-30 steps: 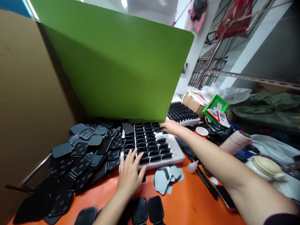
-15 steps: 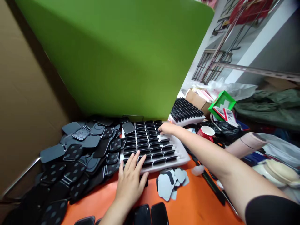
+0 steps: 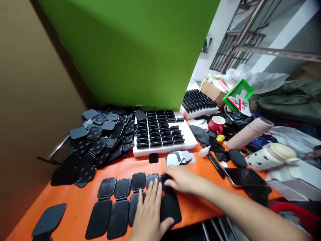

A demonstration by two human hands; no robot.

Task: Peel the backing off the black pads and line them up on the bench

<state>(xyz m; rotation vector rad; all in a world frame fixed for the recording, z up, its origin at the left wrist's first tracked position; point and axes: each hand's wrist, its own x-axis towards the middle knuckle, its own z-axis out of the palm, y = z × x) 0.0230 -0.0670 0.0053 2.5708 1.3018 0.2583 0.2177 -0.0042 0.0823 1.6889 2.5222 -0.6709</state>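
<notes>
A row of black hinged cases [image 3: 122,188], unfolded flat, lies on the orange tabletop [image 3: 75,204]. My left hand [image 3: 150,212] rests with its fingers stretched over the cases towards the right of the row, partly covering them. My right hand [image 3: 184,179] is at the top part of the rightmost case [image 3: 172,206], its fingers and thumb closed at that part's edge. Behind the row, a white foam tray [image 3: 190,137] holds rows of thin black pieces [image 3: 160,130] standing on edge. A small black square [image 3: 153,158] lies before the tray.
A heap of black cases [image 3: 107,134] is at the left, with a single case [image 3: 49,219] nearer. Grey cut pieces [image 3: 179,157] lie before the tray. On the right are a red mug [image 3: 216,124], a pink tumbler [image 3: 250,133] and a phone [image 3: 244,176]. A green panel [image 3: 135,53] stands behind.
My right hand has come back from the foam tray to the rightmost case in the row. The view has tilted down, showing more of the row, and my left hand now lies over it.
</notes>
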